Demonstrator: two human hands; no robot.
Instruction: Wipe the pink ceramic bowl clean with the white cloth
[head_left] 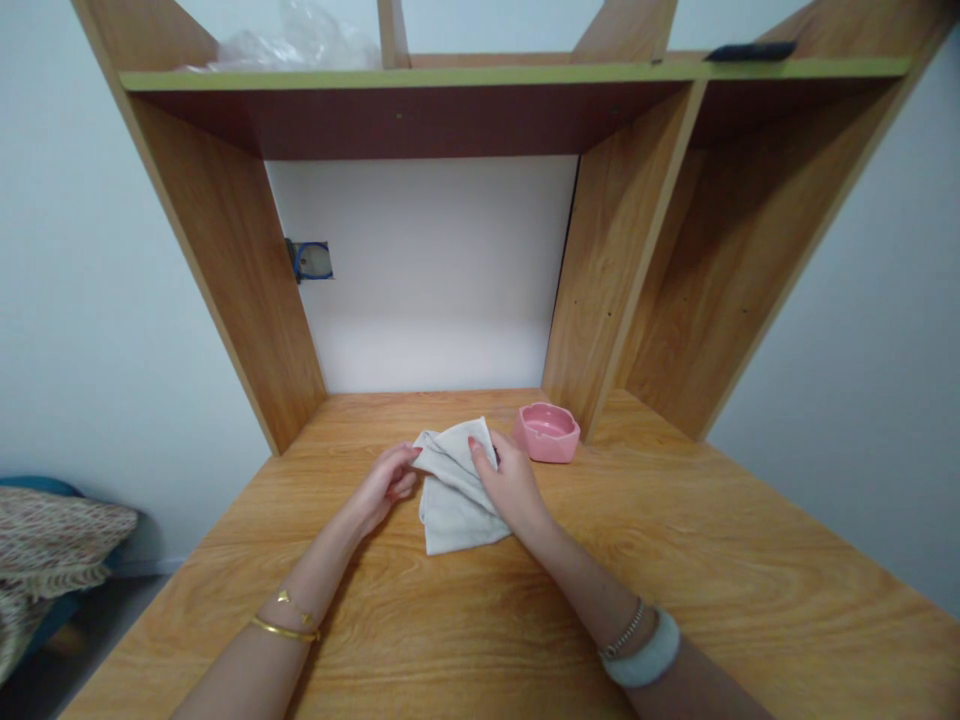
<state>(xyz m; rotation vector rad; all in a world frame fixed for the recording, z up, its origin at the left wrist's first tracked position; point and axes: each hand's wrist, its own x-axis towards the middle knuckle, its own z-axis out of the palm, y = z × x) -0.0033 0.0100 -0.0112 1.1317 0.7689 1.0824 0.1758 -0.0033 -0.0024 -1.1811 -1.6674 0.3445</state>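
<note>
A light grey cloth [461, 510], partly folded, hangs between my two hands over the wooden desk. My left hand [386, 485] pinches its upper left corner between thumb and fingers. On the other side my right hand [511, 488] grips the cloth, thumb on top and the other fingers mostly hidden behind. The cloth's lower edge hangs down close to the desk surface; whether it touches I cannot tell. Just beyond my right hand stands a pink angular ashtray [549, 445] with notches in its rim.
The desk [450, 640] has a wooden hutch, with an upright divider [622, 270] behind the ashtray. On its upper shelf [480, 76] lie a clear plastic bag [300, 42] and a dark object [752, 51]. An uncovered wall socket box [313, 261] shows at the back. A patterned throw [60, 535] is at far left.
</note>
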